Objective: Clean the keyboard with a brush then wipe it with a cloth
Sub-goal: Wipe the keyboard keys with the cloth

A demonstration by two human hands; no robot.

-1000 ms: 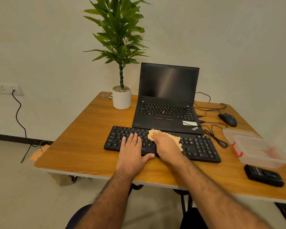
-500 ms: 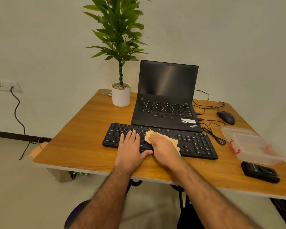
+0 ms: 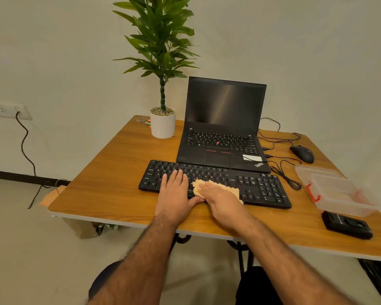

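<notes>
I see the black keyboard (image 3: 216, 183) lying across the middle of the wooden table (image 3: 110, 183), just in front of the open laptop (image 3: 222, 128). My left hand (image 3: 175, 194) lies flat on the left half of the keys, fingers straight and close together, thumb stretched out toward the right. My right hand (image 3: 222, 200) rests on top of a tan cloth (image 3: 209, 187) spread over the middle keys; the palm and fingers press down on it, but I cannot tell whether the fingers curl round its edge. The two hands are just beside each other, the left thumb touching the cloth's near corner. A potted plant (image 3: 162, 119) stands at the back left of the table. On the right side sit a black mouse (image 3: 302, 153), a clear plastic box (image 3: 337, 190) with a red clip, and a small black device (image 3: 346, 226) near the front edge. Thin black cables (image 3: 282, 170) run between laptop and mouse
</notes>
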